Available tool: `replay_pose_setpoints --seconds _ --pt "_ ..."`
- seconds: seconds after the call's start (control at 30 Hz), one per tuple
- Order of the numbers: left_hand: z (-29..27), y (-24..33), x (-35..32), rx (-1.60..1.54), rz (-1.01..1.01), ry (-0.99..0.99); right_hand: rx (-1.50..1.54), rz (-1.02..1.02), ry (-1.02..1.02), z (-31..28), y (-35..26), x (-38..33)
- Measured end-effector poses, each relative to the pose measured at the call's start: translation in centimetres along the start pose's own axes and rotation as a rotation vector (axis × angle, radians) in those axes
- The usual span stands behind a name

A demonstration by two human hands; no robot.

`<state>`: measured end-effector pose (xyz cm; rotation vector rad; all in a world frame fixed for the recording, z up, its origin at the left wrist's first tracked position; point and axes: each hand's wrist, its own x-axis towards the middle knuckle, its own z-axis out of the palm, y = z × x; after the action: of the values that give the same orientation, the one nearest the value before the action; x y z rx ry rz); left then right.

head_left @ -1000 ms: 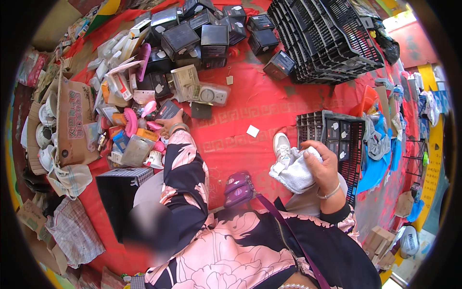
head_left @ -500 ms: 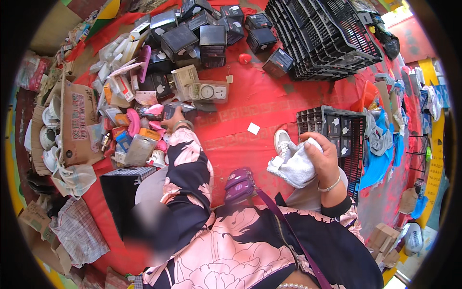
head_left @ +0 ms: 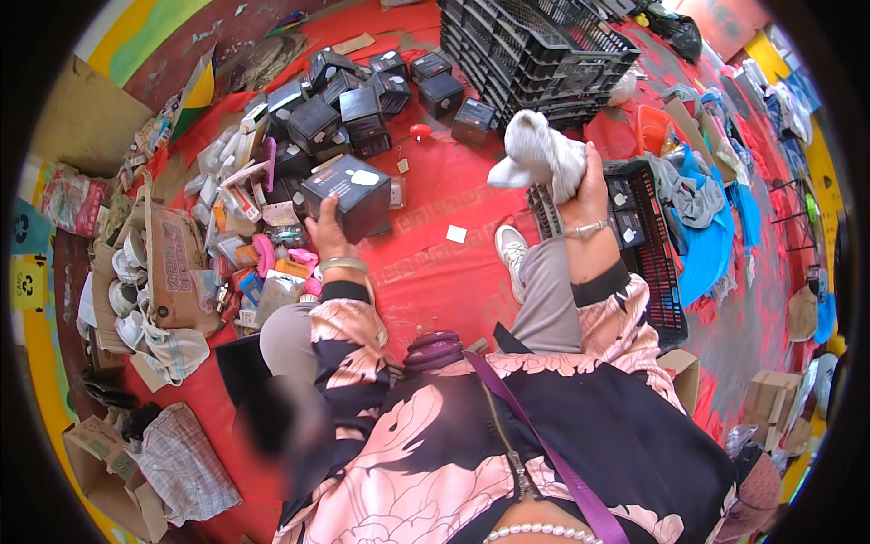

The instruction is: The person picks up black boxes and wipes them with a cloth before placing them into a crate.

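Note:
A black cube-shaped box (head_left: 367,181) with a pale printed mark on top is lifted off the floor in my left hand (head_left: 328,236), whose fingers grip its near left side. My right hand (head_left: 587,199) holds up a bunched whitish-grey cloth (head_left: 541,154), its fingers partly hidden behind the folds. Beyond the held box, more black boxes (head_left: 317,122) are heaped on the red floor cover. To the right of my knees stands a black plastic crate (head_left: 666,281) with similar boxes inside, partly covered by my right forearm.
Stacked black crates (head_left: 535,63) stand at the far side. Mixed small goods (head_left: 272,263) lie at the left, beside a cardboard carton (head_left: 168,263) holding white cups. A white square card (head_left: 456,234) lies mid-floor. Grey and blue cloths (head_left: 693,208) hang at the right.
My left hand has raised the black box from the pile of goods. My right hand has carried the cloth up and forward, away from my knee. The whole view has shifted.

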<state>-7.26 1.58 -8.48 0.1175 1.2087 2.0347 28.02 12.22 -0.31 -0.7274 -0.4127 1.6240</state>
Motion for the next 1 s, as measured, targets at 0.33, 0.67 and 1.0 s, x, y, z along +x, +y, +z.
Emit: replay_pose_setpoints --seconds 0.33,0.67,1.0 --pt "3.8 6.8 -5.4 0.354 0.047 -0.344 -0.717 -0.598 -0.468 8.1 6.3 -1.4" --pt "3.9 3.0 -6.2 0.229 -0.295 -0.479 -1.572 -0.689 -0.776 10.3 13.6 -4.8" --pt "5.6 3.5 -7.8 0.451 -0.195 -0.603 -1.7 -0.552 -0.339 8.3 12.8 1.4"
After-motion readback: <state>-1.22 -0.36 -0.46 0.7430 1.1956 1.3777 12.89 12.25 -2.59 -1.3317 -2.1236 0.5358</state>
